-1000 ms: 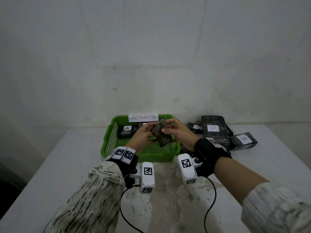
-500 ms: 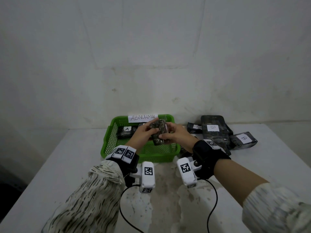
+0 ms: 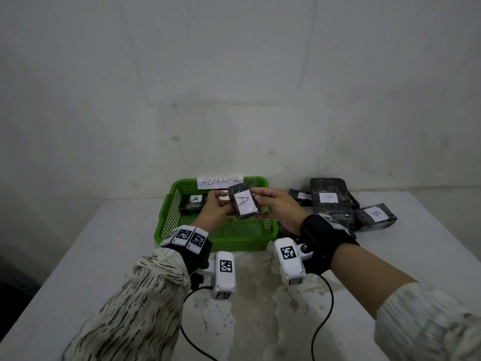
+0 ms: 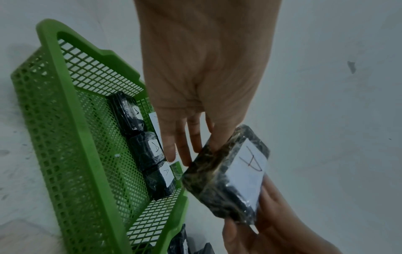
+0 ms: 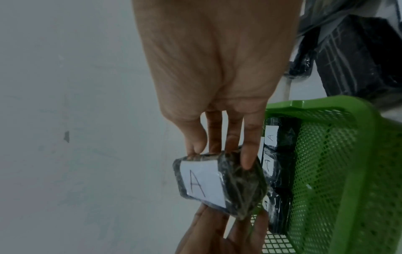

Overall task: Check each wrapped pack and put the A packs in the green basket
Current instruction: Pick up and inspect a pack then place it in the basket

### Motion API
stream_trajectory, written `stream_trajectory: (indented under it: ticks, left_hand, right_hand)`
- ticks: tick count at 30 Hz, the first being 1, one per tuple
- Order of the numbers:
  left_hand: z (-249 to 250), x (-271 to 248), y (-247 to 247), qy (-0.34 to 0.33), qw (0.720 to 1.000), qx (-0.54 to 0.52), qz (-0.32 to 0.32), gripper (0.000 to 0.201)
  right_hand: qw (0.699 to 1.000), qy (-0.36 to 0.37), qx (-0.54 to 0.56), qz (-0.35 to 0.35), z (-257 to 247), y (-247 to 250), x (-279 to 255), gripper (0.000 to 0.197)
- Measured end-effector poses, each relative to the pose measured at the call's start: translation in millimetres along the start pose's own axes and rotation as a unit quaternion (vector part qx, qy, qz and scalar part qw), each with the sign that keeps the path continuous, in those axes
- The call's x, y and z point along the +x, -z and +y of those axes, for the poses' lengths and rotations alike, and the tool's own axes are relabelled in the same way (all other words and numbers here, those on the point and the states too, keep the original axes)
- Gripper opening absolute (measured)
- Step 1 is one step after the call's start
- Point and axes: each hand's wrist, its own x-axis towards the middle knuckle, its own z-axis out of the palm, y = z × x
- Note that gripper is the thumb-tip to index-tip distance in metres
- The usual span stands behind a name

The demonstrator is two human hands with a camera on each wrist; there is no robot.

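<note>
1. We see the basket low in the centre of the head view, standing on the worktop, with a paper sign reading "ABNORMAL" on its far rim.
2. Inside it, the left wrist view shows three dark wrapped packs in a row along the far wall, each with a white label marked A.
3. We hold one more pack above the basket, just under the sign in the head view, clear of the mesh floor.
4. Its white label, marked A, faces up toward the head camera; the long axis runs from upper left to lower right in that frame, with the upper end tipped toward the wall.
5. Our left hand has its grip on the pack's left side: in the left wrist view the thumb presses the near edge and the fingers reach behind it, only slightly bent.
6. Our right hand holds the right side: in the right wrist view the thumb sits on the labelled face's edge and the fingers curl over the far side.
7. To the right of the basket, more dark packs lie on the worktop, two with labels marked B; a smaller one beside them has a label too faint for us to read.
</note>
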Motion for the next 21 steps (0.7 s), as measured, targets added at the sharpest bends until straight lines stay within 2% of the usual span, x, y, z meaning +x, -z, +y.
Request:
stream_trajectory:
  ticks: [2, 4, 5, 8, 9, 11, 14, 18, 21]
  left_hand:
    - [1.2, -0.8, -0.1, 0.015, 1.000, -0.014, -0.022, 0.024]
    - [4.1, -3.4, -2.6, 0.031, 0.996, -0.072, -0.040, 0.015]
    - [5.7, -4.9, -4.0, 0.039, 0.993, -0.101, -0.051, 0.015]
    - [8.4, -9.1, -6.7, 0.041, 0.984, -0.134, -0.109, 0.028]
    - [8.6, -9.8, -6.9, 0.037, 0.983, -0.132, -0.124, 0.030]
    - [8.0, -8.5, -7.5, 0.029, 0.984, -0.114, -0.134, 0.025]
    - [6.3, -3.9, -7.5, 0.020, 0.991, -0.054, -0.119, 0.022]
    - [2.6, 3.6, -6.8, -0.004, 0.998, 0.011, -0.056, 0.033]
    - [-0.3, 8.6, -3.9, -0.010, 1.000, -0.015, -0.018, 0.042]
  right_hand:
    - [0.998, 0.014, -0.059, 0.007, -0.3, 1.4, 0.7, 0.027]
    - [0.992, 0.031, -0.116, 0.035, 2.2, 1.3, 3.5, 0.017]
    - [0.989, 0.038, -0.132, 0.055, 4.2, 0.6, 5.7, 0.018]
    - [0.981, 0.035, -0.161, 0.105, 9.6, -3.7, 10.8, 0.045]
    - [0.981, 0.021, -0.164, 0.102, 9.6, -4.6, 11.1, 0.050]
    - [0.987, -0.019, -0.149, 0.056, 9.2, -6.7, 9.6, 0.049]
    - [0.987, -0.033, -0.152, 0.035, 12.3, -6.5, 10.1, 0.044]
    - [0.990, -0.014, -0.137, 0.022, 10.7, -7.4, 8.3, 0.038]
    - [0.993, -0.011, -0.119, 0.004, 8.0, -10.3, 6.6, 0.051]
